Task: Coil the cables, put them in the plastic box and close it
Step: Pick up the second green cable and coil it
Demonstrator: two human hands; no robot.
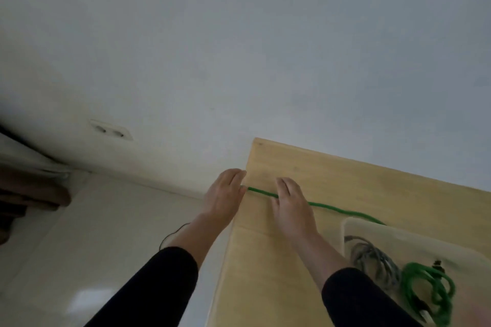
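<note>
**Green cable stretched across the bench**

While the green cable (332,208) lies taut on the wooden bench (279,260), the left hand (225,195) pinches its end at the edge, the right hand (291,206) covers it with straight fingers, and the rest trails into the plastic box (353,223) holding coiled cables.

Hands: two, a left hand (225,194) and a right hand (291,203), both bare with black sleeves behind them.
Green cables: one, a thin green cable (342,210) stretched across the wood; whether the coiled green loops (427,289) in the box belong to it cannot be told.
Grey cables: one bundled grey cable (372,255).
Boxes: one translucent plastic box (353,223).
Tables: one light wooden table (332,180).
Wall sockets: one white double wall socket (111,130).
Floor cords: one thin black cord (170,236).
</note>
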